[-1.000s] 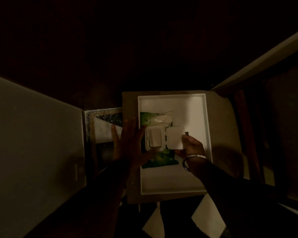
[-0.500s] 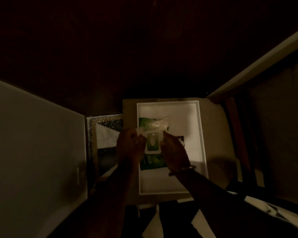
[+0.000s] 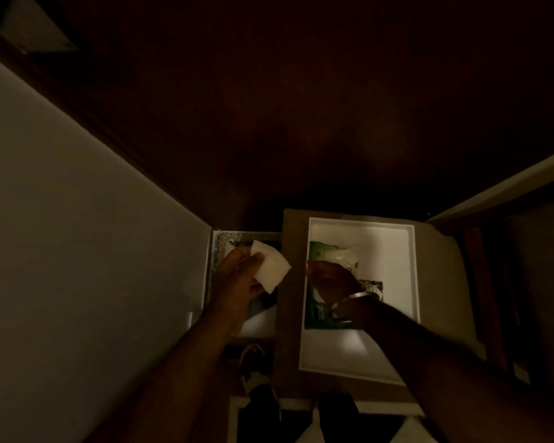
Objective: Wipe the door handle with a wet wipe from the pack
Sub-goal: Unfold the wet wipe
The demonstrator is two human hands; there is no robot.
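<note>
The scene is very dim. A green wet wipe pack (image 3: 325,255) lies in a white tray (image 3: 397,282) on a small brown table (image 3: 442,276). My left hand (image 3: 237,276) is raised to the left of the tray and pinches a white folded wipe (image 3: 271,270). My right hand (image 3: 333,278), a metal bangle on its wrist, rests palm down on the middle of the pack and hides its lid. A dark wooden door (image 3: 301,107) fills the upper part of the view; no door handle is visible.
A pale wall (image 3: 61,235) runs along the left. Between wall and table lies a speckled framed panel (image 3: 224,244). A light door frame edge (image 3: 509,183) slants at the right. Black-and-white floor tiles (image 3: 269,420) show at the bottom.
The pack's lid stood open, then both hands pulled at the opening. Now my left hand has drawn a wipe out and moved left, and my right hand covers the pack.
</note>
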